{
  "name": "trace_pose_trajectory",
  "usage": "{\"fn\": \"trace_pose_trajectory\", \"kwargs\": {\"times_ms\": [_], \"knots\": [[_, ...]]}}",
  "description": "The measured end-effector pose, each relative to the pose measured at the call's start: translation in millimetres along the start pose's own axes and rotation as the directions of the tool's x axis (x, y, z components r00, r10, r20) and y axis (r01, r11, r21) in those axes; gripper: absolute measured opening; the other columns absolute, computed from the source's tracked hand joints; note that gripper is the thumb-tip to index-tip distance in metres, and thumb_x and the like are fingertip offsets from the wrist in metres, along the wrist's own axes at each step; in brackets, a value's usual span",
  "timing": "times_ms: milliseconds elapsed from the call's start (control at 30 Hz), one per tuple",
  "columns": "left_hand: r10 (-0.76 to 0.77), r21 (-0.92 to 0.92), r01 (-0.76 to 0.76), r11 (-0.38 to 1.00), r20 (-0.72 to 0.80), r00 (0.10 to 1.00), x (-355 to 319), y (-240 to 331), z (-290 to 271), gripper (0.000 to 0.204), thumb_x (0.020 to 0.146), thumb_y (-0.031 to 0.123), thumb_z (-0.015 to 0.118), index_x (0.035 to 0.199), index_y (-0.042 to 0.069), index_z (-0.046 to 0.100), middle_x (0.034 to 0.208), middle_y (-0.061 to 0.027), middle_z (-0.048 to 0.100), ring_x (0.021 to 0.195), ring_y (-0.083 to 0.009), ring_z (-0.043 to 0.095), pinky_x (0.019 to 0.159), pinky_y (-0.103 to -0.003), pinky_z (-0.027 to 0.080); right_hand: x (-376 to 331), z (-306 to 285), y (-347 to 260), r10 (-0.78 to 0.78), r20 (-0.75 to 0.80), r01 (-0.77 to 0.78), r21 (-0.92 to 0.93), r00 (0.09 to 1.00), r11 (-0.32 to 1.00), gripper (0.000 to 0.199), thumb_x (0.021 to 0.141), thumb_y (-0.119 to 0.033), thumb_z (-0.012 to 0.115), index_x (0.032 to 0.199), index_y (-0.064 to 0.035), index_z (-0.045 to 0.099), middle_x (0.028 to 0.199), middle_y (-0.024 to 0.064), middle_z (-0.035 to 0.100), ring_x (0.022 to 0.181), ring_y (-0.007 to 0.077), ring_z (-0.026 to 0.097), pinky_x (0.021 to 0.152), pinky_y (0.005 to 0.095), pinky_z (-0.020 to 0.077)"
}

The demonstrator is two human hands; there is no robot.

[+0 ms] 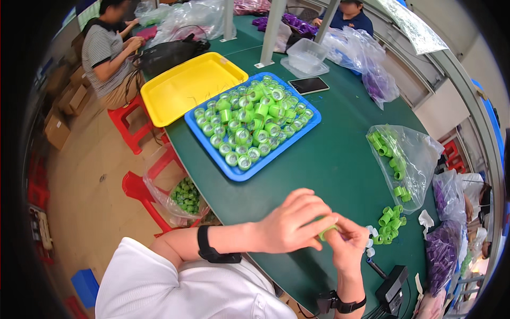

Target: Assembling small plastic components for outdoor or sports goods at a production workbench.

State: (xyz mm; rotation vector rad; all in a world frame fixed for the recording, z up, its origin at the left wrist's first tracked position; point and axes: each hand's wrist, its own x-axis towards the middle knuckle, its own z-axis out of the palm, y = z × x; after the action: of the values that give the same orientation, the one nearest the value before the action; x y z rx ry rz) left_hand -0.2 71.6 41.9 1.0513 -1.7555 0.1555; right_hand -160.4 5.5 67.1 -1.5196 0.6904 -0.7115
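My left hand [295, 223] and my right hand [348, 242] meet above the near part of the green table [276, 204]. Between their fingertips is a small bright green plastic cap [328, 231]; both hands are closed on it, and the fingers cover much of it. Just right of my right hand lies a loose pile of green caps [390, 220]. Several small white plugs [370, 242] sit between that pile and my hand. Beyond my hands, a blue tray [234, 174] is heaped with green cylindrical caps [260, 114] that have pale round centres.
A yellow tray [186, 87] adjoins the blue one. A clear bag of caps [419, 159] lies at right, above purple bags [443, 250]. A phone [309, 85], clear tubs [305, 56] and metal posts [273, 34] stand farther back. A black device [393, 290] is at near right. Two people sit opposite.
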Motion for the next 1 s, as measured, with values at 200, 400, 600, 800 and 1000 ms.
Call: {"fn": "trace_pose_trajectory", "kwargs": {"times_ms": [200, 400, 600, 800, 1000], "knots": [[-0.339, 0.322, 0.497, 0.806, -0.438, 0.833, -74, -27, -54, 0.035, 0.074, 0.008, 0.068, 0.105, -0.002, 0.054, 0.093, -0.0137, 0.053, 0.079, -0.0261, 0.053, 0.071, -0.033, 0.044, 43, -10, -20, 0.031, 0.003, -0.031, -0.02, 1.0, 0.999, 0.021, 0.081, -0.003, 0.054, 0.095, 0.0115, 0.061, 0.077, 0.0096, 0.063, 0.064, 0.0181, 0.065, 0.063, 0.0275, 0.0536], [-0.529, 0.034, 0.729, 0.684, -0.665, 0.528, -128, -61, -41, 0.01, 0.087, 0.005, 0.053, 0.085, 0.001, 0.044, 0.079, -0.0069, 0.044, 0.065, -0.0155, 0.044, 0.058, -0.026, 0.038, 131, 3, 15, 0.11, 0.085, -0.101, -0.104, 0.99, 0.989, 0.028, 0.084, -0.014, 0.05, 0.098, 0.0087, 0.059, 0.083, 0.0122, 0.062, 0.072, 0.0196, 0.064, 0.064, 0.0306, 0.0529], [-0.534, 0.054, 0.795, 0.604, -0.713, 0.454, -126, -63, -42, 0.01, 0.089, 0.006, 0.051, 0.086, 0.002, 0.042, 0.078, -0.0067, 0.041, 0.063, -0.0147, 0.04, 0.057, -0.028, 0.036, 243, -5, 35, 0.105, -0.104, -0.131, -0.282, 0.989, 0.951, 0.028, 0.081, -0.021, 0.056, 0.088, 0.0051, 0.062, 0.076, 0.0101, 0.062, 0.068, 0.0164, 0.061, 0.059, 0.0304, 0.049], [-0.553, 0.072, 0.824, 0.562, -0.708, 0.439, -114, -59, -43, 0.011, 0.087, 0.005, 0.052, 0.09, 0.0, 0.043, 0.083, -0.0102, 0.043, 0.066, -0.0181, 0.044, 0.06, -0.029, 0.039, 347, 27, 54, -0.152, -0.214, -0.006, -0.596, 0.965, 0.803, 0.032, 0.073, -0.026, 0.062, 0.084, 0.0041, 0.066, 0.082, 0.0204, 0.066, 0.081, 0.0318, 0.065, 0.076, 0.0389, 0.0491], [-0.551, 0.018, 0.802, 0.597, -0.717, 0.427, -126, -62, -43, 0.013, 0.084, 0.001, 0.052, 0.093, -0.001, 0.043, 0.09, -0.0119, 0.043, 0.07, -0.0184, 0.045, 0.063, -0.029, 0.04, 365, 54, 51, 0.122, 0.292, 0.144, -0.742, 0.949, 0.655, 0.042, 0.071, -0.031, 0.062, 0.099, -0.001, 0.067, 0.09, 0.0203, 0.067, 0.088, 0.0289, 0.065, 0.081, 0.0351, 0.049]]}}
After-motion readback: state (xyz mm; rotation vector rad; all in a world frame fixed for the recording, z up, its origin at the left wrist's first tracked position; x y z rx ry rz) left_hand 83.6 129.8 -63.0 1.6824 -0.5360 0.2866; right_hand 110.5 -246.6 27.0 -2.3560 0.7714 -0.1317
